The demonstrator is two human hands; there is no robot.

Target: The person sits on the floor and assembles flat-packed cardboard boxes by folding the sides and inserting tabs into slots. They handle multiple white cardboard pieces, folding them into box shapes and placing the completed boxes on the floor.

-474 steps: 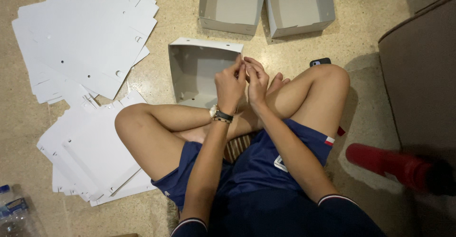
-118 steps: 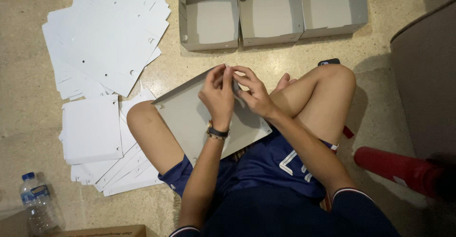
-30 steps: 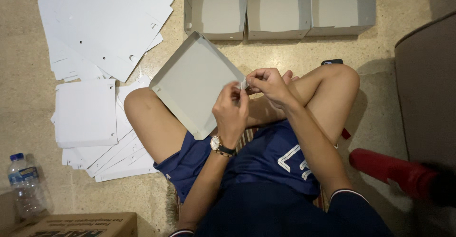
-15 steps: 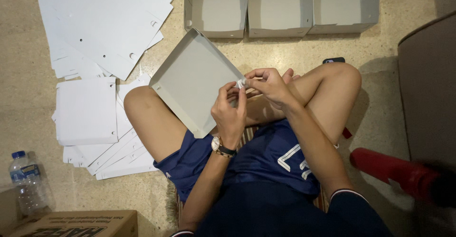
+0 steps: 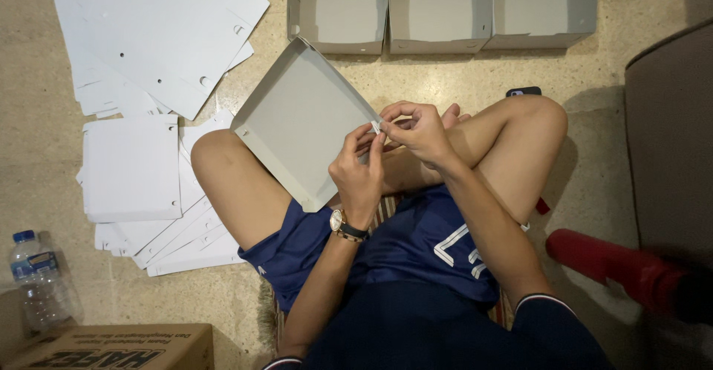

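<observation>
1. Person sits cross-legged on the floor (image 5: pixel 416 73); half-folded box (image 5: pixel 297 121) rests tilted on the lap, against the left knee, open side up.
2. Left hand (image 5: pixel 360 173) at the box's near-right corner, grip pinched on the corner flap, thumb and fingers together on card. Wristwatch (image 5: pixel 343 225) on that wrist.
3. Right hand (image 5: pixel 420 129) just right of the box, touching the same corner; grip closed on a small white tab there, fingertips meeting the left hand's.
4. Handling, as judged: thin card, light, fairly stiff on flat panels but creases easily, bends at the scored folds. Best held at corners and rims, not mid-panel.
5. Left of the box: flat white sheets (image 5: pixel 134 166) piled on the floor, a bigger fanned stack (image 5: pixel 163 36) beyond them.
6. Far left and nearer than the box: water bottle (image 5: pixel 37 281), brown carton (image 5: pixel 111 348).
7. Right of the box: dark phone (image 5: pixel 523 92) by the knee, red object (image 5: pixel 609 262), sofa edge (image 5: pixel 672 132).
8. Beyond the box: three finished boxes (image 5: pixel 438 6) in a row, touching, open side up.
</observation>
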